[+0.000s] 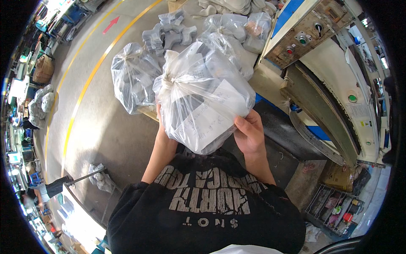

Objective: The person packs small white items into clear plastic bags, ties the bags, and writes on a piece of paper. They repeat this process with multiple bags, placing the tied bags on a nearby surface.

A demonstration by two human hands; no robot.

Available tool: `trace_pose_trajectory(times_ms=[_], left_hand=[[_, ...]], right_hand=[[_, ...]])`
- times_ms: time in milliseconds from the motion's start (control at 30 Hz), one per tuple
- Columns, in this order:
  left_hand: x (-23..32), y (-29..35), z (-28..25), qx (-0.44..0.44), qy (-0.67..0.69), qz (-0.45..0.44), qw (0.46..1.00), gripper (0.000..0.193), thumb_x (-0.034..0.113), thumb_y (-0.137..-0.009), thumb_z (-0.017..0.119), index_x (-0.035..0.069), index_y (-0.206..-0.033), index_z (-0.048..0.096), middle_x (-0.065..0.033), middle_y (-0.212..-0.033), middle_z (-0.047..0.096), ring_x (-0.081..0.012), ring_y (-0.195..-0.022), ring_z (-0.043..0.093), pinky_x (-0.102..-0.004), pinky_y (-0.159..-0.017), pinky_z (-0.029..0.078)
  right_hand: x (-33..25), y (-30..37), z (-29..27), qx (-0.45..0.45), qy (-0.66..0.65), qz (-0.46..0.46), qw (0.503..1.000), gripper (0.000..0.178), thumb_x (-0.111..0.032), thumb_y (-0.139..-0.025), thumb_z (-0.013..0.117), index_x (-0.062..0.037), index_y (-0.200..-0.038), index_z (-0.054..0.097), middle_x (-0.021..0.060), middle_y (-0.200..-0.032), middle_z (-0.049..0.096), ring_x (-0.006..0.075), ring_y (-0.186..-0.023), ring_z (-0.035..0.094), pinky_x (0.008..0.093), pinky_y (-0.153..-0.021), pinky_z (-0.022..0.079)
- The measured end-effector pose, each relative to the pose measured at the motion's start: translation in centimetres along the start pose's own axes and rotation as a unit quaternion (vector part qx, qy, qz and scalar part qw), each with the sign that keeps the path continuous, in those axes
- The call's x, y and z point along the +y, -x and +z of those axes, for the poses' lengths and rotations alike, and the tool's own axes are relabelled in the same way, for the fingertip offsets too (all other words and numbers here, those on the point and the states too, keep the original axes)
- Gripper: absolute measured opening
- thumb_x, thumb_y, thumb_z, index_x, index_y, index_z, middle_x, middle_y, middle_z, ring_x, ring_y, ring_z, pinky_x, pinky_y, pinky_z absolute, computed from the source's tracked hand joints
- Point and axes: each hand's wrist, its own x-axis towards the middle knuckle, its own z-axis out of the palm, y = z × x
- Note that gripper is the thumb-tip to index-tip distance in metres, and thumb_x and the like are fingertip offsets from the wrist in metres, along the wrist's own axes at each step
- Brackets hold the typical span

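Observation:
Both my hands hold up a clear plastic bag [198, 97], knotted at its upper left. Grey pieces and a white paper slip [211, 112] with handwriting show through its film. My right hand [250, 134] grips the bag's lower right side, with the thumb on the front and the other fingers partly behind. Against the lower left side is my left hand [163, 127], its fingers mostly hidden by the bag. Another knotted clear bag [134, 80] of grey pieces sits just left of the held one. Loose stacks of grey cut pieces [169, 34] lie beyond.
More filled clear bags [228, 40] stand behind the held bag. At the right is a large machine [334, 93] with a button panel [306, 38]. A wire basket [334, 207] stands at the lower right. Yellow lines [91, 80] mark the floor at the left.

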Motion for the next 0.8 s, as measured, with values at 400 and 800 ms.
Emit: trace_pose_trajectory(times_ms=[400,800], left_hand=[[0.7,-0.4,0.0,0.025,-0.017,0.011,0.999,0.065,0.056,-0.105,0.045,0.01,-0.151,0.047,-0.0155,-0.146,0.058,-0.0352,-0.128,0.061,-0.0535,-0.111,0.048],[0.4,-0.1,0.8,0.041,-0.073,0.026,0.996,0.069,0.059,-0.102,0.051,0.01,-0.15,0.049,-0.0158,-0.142,0.06,-0.0348,-0.125,0.063,-0.053,-0.108,0.05]], right_hand=[[0.8,0.5,-1.6,-0.035,-0.048,-0.023,0.998,0.038,-0.017,-0.099,0.067,0.0096,-0.126,0.066,0.0186,-0.122,0.072,0.0216,-0.11,0.068,0.0345,-0.097,0.051],[0.7,0.5,-1.8,-0.038,-0.066,-0.028,0.997,0.038,-0.015,-0.099,0.065,0.0104,-0.126,0.065,0.0208,-0.124,0.071,0.023,-0.113,0.069,0.0359,-0.099,0.051]])
